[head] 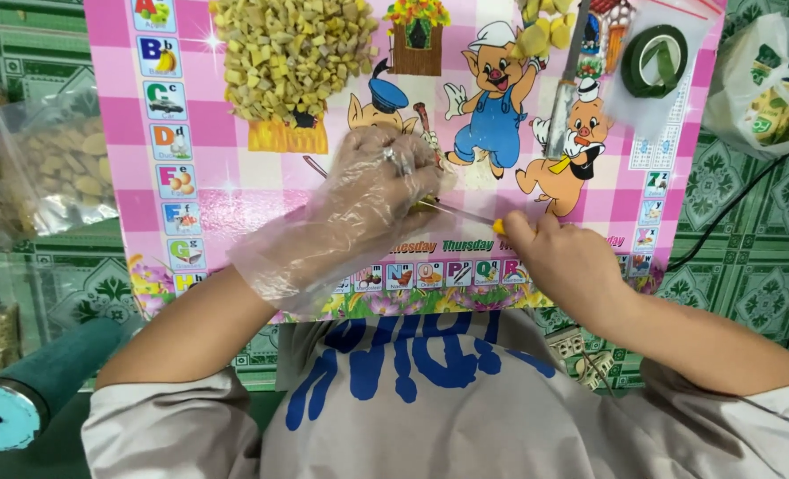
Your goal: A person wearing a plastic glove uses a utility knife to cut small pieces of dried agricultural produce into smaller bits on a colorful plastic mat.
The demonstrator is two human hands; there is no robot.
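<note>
The right hand (558, 257) is bare and closed, pinching a thin stick (465, 215) near its yellow end. The left hand (381, 182), in a loose clear glove, is curled shut over the stick's other end; I cannot tell if it also holds a small piece there. The stick lies just above the pink picture board (235, 191), between both hands. It looks light, stiff and thin, and easy to snap, so pinching close to the ends seems best. The plastic glove may be slippery. Farther off sits a pile of little yellow chunks (292, 58). They look small and soft. A green tape roll (653, 60) lies far right.
</note>
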